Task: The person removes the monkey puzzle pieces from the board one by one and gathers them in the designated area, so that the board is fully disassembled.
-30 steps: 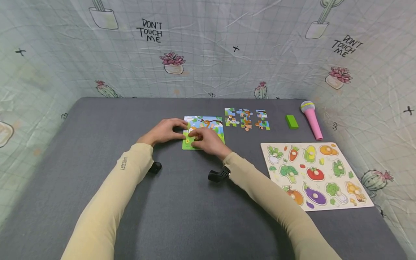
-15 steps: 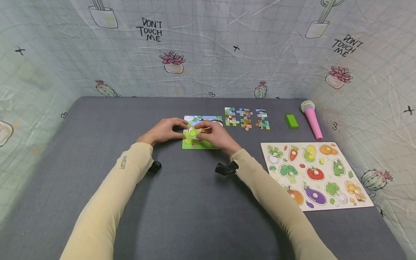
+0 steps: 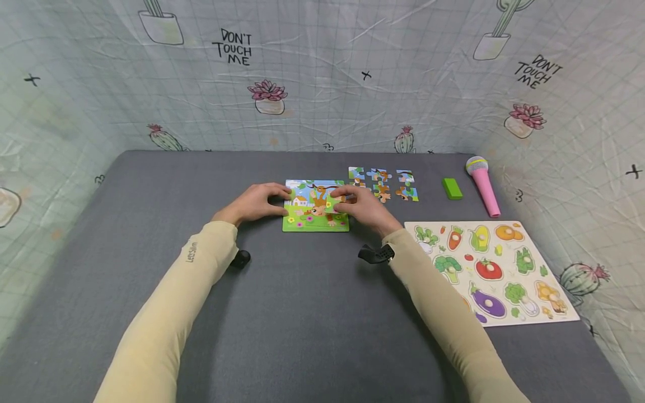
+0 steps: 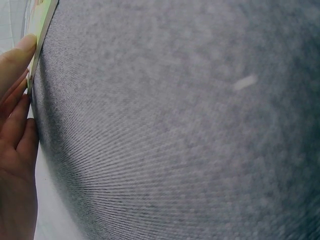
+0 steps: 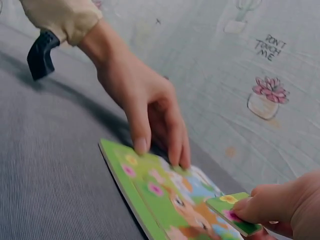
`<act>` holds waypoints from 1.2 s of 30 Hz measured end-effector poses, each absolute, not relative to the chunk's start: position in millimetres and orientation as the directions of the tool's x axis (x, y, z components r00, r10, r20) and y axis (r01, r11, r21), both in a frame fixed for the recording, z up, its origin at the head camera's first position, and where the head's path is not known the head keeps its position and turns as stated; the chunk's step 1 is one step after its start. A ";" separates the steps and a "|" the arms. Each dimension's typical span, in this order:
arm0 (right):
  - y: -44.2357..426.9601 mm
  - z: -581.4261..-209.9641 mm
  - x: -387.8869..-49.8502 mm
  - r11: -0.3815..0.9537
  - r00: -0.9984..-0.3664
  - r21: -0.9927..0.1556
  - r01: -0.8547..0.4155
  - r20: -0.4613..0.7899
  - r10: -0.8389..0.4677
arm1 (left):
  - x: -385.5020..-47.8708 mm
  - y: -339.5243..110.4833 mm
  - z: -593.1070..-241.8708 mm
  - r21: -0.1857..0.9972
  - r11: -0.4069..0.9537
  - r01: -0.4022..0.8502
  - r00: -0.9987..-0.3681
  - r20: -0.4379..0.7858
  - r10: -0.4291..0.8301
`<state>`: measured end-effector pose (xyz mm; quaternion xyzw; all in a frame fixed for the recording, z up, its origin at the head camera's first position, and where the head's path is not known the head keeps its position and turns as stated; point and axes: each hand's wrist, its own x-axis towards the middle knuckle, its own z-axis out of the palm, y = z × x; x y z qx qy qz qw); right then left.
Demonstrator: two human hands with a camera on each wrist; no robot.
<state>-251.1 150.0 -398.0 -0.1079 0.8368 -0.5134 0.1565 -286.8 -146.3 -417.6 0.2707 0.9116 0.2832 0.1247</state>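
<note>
The right hand has just moved. A second ago it was low down on the left part of the flat green and blue picture board with rounded corners. Now it is over the board's right side, with its thumb and fingers pinching a small, flat green puzzle piece with yellow and pink flowers. So I think that piece is out of its place, and going toward the other loose pieces looks likely. Those bright loose puzzle pieces lie in two rows on the dark grey cloth table top, just past the hand. The left hand has stayed put, thumb and fingers spread and softly bent, resting on the board's left edge. The head view shows the loose pieces; the wrist views do not. The right wrist view shows what the head view makes too small: the piece is tipped, its flowers face up, and a thumb presses on top. The left wrist view sees mostly grey cloth, plus the left thumb touching the board's rim.
</note>
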 end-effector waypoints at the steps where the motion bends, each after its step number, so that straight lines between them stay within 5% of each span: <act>1: 153.7 -398.3 -251.2 0.460 -0.928 -0.888 -0.016 -0.158 -0.336 | -286.5 -146.1 -417.2 0.584 0.693 0.423 -0.822 -0.074 0.565; 18: 212.0 -399.8 -254.6 0.620 -0.936 -0.781 -0.069 -0.165 -0.312 | -280.9 -144.8 -419.1 0.593 0.683 0.426 -0.827 -0.051 0.560; 36: 210.8 -411.5 -256.1 0.618 -0.953 -0.786 0.014 -0.197 -0.229 | -280.3 -144.6 -419.6 0.611 0.668 0.423 -0.829 -0.035 0.558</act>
